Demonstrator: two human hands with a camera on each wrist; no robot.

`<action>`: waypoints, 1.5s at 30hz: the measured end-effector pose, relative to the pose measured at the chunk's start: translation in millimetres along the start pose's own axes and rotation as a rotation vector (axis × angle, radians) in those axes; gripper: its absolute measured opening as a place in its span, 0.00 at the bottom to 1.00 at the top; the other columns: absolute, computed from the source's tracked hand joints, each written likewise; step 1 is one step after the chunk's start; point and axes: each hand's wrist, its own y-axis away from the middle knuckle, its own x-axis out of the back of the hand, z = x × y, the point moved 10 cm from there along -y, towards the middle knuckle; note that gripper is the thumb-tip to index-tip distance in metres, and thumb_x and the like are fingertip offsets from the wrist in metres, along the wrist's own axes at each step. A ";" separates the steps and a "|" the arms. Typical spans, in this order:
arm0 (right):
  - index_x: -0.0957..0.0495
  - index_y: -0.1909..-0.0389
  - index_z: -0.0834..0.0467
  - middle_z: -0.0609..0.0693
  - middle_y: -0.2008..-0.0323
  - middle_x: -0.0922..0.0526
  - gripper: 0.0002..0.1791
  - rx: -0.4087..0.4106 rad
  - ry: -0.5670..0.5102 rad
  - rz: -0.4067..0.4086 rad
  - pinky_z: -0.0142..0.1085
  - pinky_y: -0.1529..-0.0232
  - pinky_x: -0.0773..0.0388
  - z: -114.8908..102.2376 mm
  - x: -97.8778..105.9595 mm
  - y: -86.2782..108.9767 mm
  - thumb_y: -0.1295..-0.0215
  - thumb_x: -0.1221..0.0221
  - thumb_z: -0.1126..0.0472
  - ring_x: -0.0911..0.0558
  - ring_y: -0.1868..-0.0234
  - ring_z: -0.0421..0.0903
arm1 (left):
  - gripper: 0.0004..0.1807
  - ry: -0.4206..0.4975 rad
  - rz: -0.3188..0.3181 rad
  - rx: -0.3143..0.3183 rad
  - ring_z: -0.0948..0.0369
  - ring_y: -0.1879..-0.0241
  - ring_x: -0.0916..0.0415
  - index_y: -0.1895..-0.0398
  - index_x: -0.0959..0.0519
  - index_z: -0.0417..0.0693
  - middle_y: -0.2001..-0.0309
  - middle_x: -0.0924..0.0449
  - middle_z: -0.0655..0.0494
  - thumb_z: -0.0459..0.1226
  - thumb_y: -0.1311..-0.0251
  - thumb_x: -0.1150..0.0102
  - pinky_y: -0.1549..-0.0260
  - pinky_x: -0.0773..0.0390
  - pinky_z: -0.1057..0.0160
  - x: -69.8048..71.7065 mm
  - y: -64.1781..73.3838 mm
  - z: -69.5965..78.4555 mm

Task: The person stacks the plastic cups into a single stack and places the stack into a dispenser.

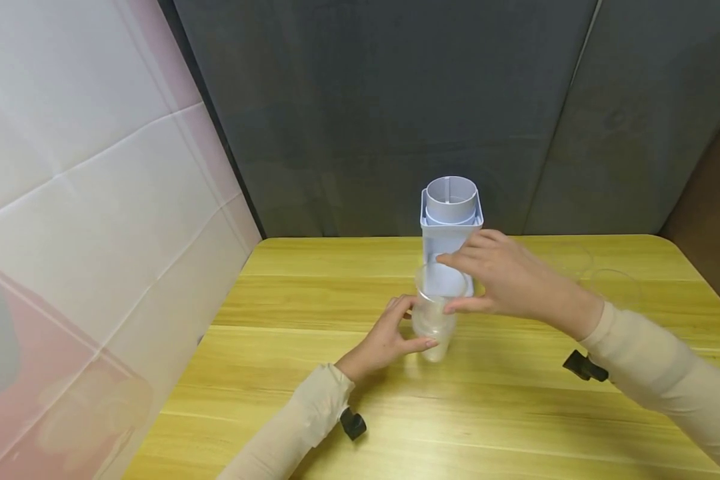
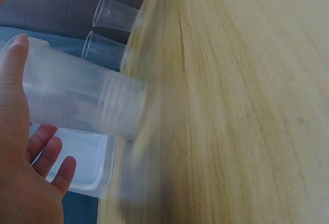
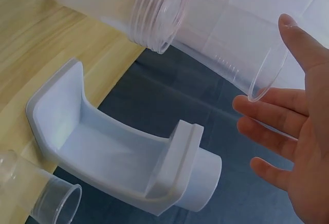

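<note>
A stack of clear plastic cups [image 2: 77, 93] stands on the table. My left hand [image 1: 390, 333] holds it low down, thumb on the near side and fingers round the other side. One clear plastic cup [image 3: 226, 41] sticks far out of the stack's top, its lower part still inside the ringed rims. My right hand [image 1: 504, 277] has this cup by its rim between thumb and fingertips; the remaining fingers are spread. Right behind the stack is a pale blue-white holder [image 1: 435, 240] with a round collar on top and an open front.
Two clear cups stand apart on the table to the right of the holder, a nearer cup [image 2: 105, 49] and another cup [image 2: 115, 16]. A dark grey partition [image 1: 384, 120] rises behind the wooden table [image 1: 312, 293]; a pale printed panel [image 1: 126, 193] borders the left.
</note>
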 end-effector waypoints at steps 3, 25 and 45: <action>0.19 0.46 0.58 0.50 0.52 0.12 0.39 0.000 0.005 0.004 0.53 0.41 0.24 -1.5 -2.4 0.5 0.52 0.31 0.34 0.18 0.50 0.52 | 0.33 -0.001 -0.001 0.004 0.60 0.42 0.35 0.40 0.31 0.54 0.42 0.27 0.56 0.45 0.47 0.26 0.39 0.26 0.49 0.0 -0.1 0.2; 0.20 0.42 0.54 0.47 0.47 0.14 0.44 -0.043 -0.025 -0.105 0.50 0.39 0.25 -7.4 -41.8 11.5 0.57 0.30 0.31 0.19 0.47 0.50 | 0.35 -0.006 0.002 -0.006 0.60 0.42 0.35 0.36 0.32 0.54 0.43 0.27 0.56 0.44 0.47 0.26 0.39 0.25 0.51 -0.5 2.6 1.0; 0.19 0.44 0.56 0.47 0.53 0.12 0.42 -0.078 -0.072 -0.113 0.47 0.43 0.24 -3.2 -67.9 18.3 0.57 0.29 0.34 0.19 0.53 0.47 | 0.36 -0.005 0.002 0.000 0.61 0.42 0.35 0.35 0.33 0.54 0.41 0.27 0.56 0.44 0.47 0.26 0.40 0.25 0.50 0.1 3.3 1.1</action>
